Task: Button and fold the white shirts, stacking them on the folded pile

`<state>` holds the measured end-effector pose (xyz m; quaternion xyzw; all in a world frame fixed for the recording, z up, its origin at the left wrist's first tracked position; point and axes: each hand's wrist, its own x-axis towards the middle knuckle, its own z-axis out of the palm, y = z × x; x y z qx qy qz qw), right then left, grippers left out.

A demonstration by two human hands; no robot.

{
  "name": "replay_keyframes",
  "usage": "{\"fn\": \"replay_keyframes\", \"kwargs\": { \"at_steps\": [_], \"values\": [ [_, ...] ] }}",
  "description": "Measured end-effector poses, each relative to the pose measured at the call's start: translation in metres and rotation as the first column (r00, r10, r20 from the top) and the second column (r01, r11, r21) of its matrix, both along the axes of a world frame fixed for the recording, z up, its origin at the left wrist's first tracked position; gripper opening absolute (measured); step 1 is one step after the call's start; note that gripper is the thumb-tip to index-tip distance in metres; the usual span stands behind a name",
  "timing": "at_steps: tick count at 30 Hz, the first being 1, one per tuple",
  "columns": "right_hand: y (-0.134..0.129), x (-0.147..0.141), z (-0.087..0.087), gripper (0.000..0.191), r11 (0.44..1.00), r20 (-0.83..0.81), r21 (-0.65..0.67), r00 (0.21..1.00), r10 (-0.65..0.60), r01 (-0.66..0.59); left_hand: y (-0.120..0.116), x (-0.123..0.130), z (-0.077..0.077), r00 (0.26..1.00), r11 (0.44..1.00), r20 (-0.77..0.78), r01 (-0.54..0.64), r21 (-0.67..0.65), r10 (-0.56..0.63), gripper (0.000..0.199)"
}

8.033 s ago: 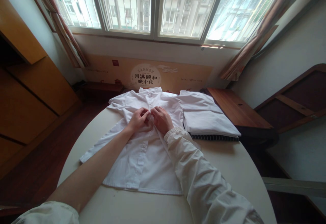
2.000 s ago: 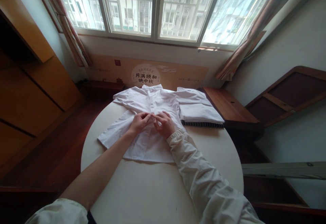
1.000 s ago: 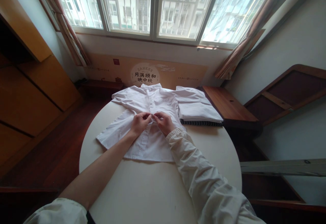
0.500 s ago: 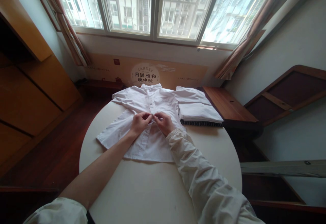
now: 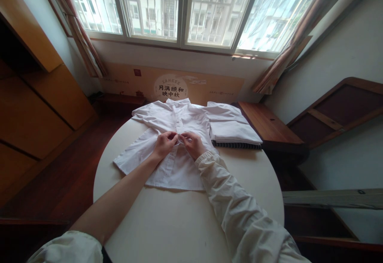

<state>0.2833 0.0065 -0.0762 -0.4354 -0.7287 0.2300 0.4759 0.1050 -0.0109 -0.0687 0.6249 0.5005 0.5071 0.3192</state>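
Observation:
A white button-up shirt [image 5: 188, 175] lies spread on the round table, its collar toward the window and its hem toward me. Halfway down the front placket, my left hand [image 5: 165, 143] pinches the cloth between thumb and fingertips. My right hand [image 5: 193, 143] pinches the same spot from the other side, so the fingertips of both nearly meet. The small piece between them, perhaps a button, is too hidden to make out. One shirt sleeve stretches to the left, and the right one reaches toward a stack of folded white clothes [image 5: 235, 132].
The round cream table [image 5: 167, 223] carries everything. Under the folded stack shows a dark striped item [image 5: 239, 145]. A wooden desk [image 5: 269, 123] stands beyond the table at the right, a wooden cabinet [image 5: 42, 111] at the left. A barred window [image 5: 179, 11] is ahead.

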Motion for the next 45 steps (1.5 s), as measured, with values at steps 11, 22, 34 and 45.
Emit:
{"fn": "replay_keyframes", "kwargs": {
  "at_steps": [11, 22, 34, 45],
  "values": [
    [-0.002, 0.000, 0.002, 0.022, 0.999, 0.005, -0.050, 1.000, 0.020, -0.019, -0.001, 0.002, 0.000, 0.997, 1.000, -0.079, -0.015, -0.013, 0.014, 0.022],
    [-0.005, 0.000, 0.009, 0.020, 1.000, 0.083, -0.018, 0.997, 0.004, -0.002, 0.000, 0.007, 0.000, 0.988, 0.994, 0.130, 0.087, -0.060, -0.079, 0.037],
    [-0.003, 0.000, 0.005, 0.016, 0.995, 0.164, 0.088, 0.985, -0.057, 0.043, 0.007, 0.002, -0.001, 0.962, 0.985, 0.268, 0.089, -0.148, -0.047, 0.041],
    [-0.005, 0.001, 0.005, 0.016, 0.996, 0.217, 0.081, 0.975, -0.047, 0.030, 0.004, -0.001, 0.001, 0.993, 0.990, 0.013, 0.122, -0.067, -0.121, 0.026]
  ]
}}
